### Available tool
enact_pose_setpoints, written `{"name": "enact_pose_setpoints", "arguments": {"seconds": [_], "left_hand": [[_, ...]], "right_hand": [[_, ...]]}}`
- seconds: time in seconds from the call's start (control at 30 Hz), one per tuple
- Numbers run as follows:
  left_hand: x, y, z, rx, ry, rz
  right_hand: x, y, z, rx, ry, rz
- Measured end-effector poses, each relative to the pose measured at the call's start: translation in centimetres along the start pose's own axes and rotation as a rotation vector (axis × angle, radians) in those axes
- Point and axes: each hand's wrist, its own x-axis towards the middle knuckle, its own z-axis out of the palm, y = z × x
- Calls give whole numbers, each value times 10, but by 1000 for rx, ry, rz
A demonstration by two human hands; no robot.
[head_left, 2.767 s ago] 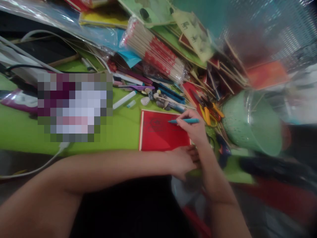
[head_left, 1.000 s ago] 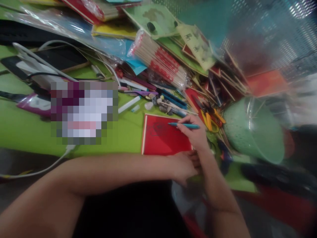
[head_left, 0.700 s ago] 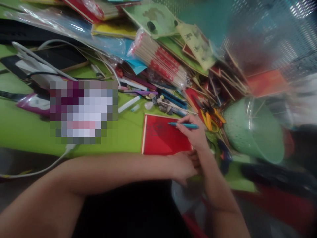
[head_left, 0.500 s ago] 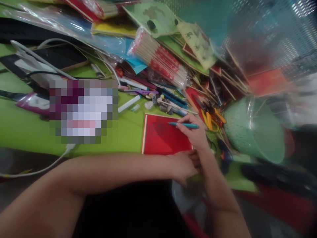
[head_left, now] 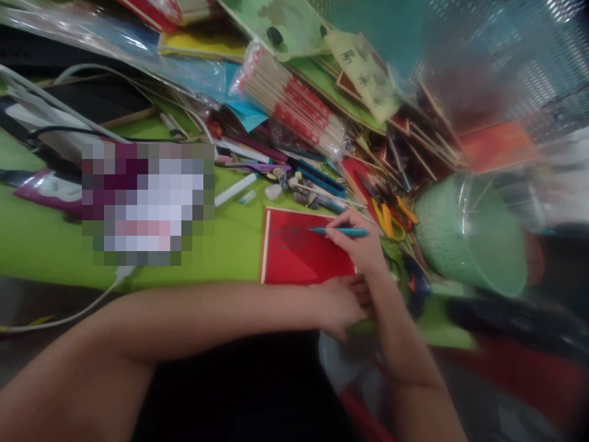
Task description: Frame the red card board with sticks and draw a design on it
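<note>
The right forearm (head_left: 402,328) hides fingertips of the left hand (head_left: 340,305). Marks (head_left: 289,234) on the red board (head_left: 301,264) are too blurred to read.

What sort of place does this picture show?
Likely a craft table, perhaps at home or in a workshop: it bears a wrapped bundle of sticks and a red panel with drawn lines; the right hand holds a teal pen.

Single head-worn view — from above, forward and down, fairly close over both hands (head_left: 361,242) and the green tabletop (head_left: 230,255).

Teal pen (head_left: 354,232), dark-lined red panel (head_left: 297,261), lime-green tabletop (head_left: 230,245).
</note>
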Motion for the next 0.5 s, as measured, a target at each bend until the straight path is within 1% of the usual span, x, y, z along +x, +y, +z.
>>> {"name": "enact_pose_setpoints", "arguments": {"seconds": [0.23, 0.4, 0.5], "left_hand": [[0, 2, -7, -12, -39, -5], [-1, 1, -3, -10, 7, 20], [0, 0, -2, -15, 18, 22]], "right_hand": [[-1, -1, 0, 0, 8, 19], [-2, -2, -1, -19, 21, 19], [-3, -1, -1, -14, 51, 10]]}}
